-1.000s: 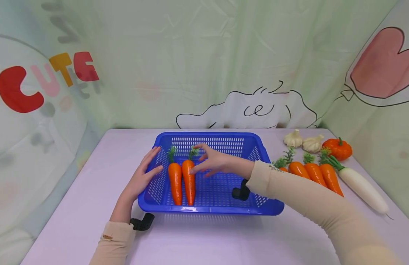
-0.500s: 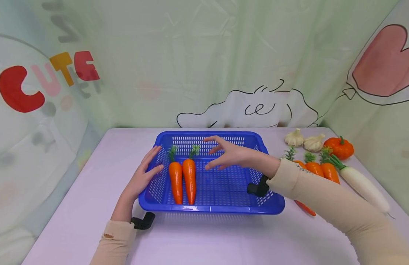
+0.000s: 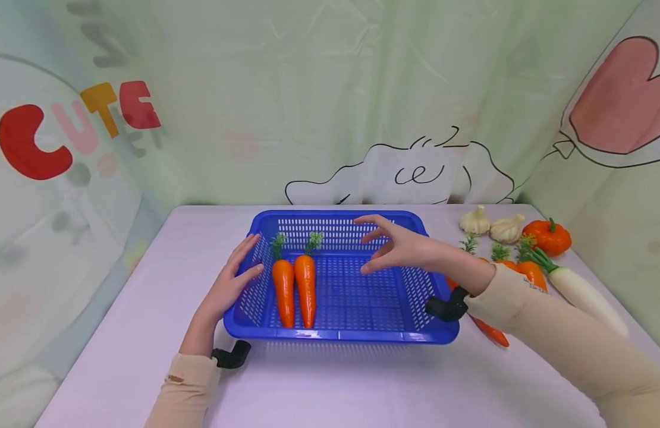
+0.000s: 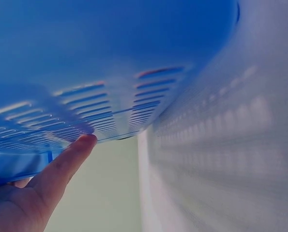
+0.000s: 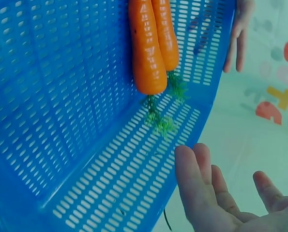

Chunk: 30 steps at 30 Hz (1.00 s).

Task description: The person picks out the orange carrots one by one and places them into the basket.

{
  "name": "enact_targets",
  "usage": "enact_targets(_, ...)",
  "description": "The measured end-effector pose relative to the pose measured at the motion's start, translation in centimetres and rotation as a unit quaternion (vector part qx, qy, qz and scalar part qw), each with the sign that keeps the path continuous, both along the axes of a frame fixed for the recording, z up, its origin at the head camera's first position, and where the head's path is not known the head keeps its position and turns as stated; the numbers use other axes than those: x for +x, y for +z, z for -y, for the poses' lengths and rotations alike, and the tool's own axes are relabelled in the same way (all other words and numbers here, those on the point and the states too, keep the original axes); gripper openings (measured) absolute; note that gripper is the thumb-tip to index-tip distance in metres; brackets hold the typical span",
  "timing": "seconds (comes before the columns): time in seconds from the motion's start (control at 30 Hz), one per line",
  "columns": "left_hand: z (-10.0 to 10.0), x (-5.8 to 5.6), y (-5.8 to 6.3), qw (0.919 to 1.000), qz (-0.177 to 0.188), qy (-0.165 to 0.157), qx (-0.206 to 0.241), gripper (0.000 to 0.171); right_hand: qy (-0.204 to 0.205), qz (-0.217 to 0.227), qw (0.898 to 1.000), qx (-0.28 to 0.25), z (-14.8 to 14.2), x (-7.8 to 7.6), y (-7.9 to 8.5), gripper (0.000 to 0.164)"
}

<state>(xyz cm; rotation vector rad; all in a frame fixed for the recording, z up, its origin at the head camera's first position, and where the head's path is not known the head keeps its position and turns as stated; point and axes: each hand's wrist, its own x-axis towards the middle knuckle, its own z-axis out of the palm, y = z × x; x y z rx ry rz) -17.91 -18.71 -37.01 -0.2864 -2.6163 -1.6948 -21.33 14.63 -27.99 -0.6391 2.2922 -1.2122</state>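
Two carrots [image 3: 305,288] already lie in the basket [image 3: 362,336] mid-frame, more carrots [image 3: 534,275] remain outside at right, right hand [image 3: 405,245] empty, fingers apart, left hand [image 3: 227,286] straight-fingered against the basket

My right hand [image 3: 399,248] drew away from the left part of the blue perforated plastic basket [image 3: 341,337], where my thumb had overlapped the right-hand of two glossy, tapered orange carrots [image 3: 305,291], and came over the basket's right half. That carrot's feathery green top came fully into sight. My black wrist camera [image 3: 448,304] went from inside the basket's right part to over its right rim. My cream fabric sleeve [image 3: 555,333] shifted further right of the basket, hiding more of the plump orange carrots [image 3: 532,273] there and uncovering a slim, pointed red vegetable [image 3: 492,334] near the basket's front right corner.
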Motion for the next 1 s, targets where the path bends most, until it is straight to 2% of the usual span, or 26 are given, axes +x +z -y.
enact_targets(0.23, 0.1, -0.2, -0.4, 1.0000, -0.009, 0.001, 0.002, 0.057, -0.014, -0.013, 1.000, 0.012, -1.5, 0.4, 0.4, 0.085)
enact_targets(0.4, -0.1, -0.1, -0.2, 1.0000, -0.007, 0.001, 0.003, 0.057, -0.011, -0.022, 1.000, 0.013, -2.5, 0.6, 0.5, 0.087)
enact_targets(0.63, -1.4, 1.8, 2.9, 1.0000, 0.008, 0.001, 0.005, 0.057, -0.010, -0.042, 0.999, 0.013, -3.8, 1.0, 0.7, 0.089)
enact_targets(1.0, -1.5, 1.9, 3.0, 1.0000, 0.006, 0.002, 0.003, 0.057, -0.028, -0.066, 0.997, -0.002, -6.0, 1.5, 0.5, 0.090)
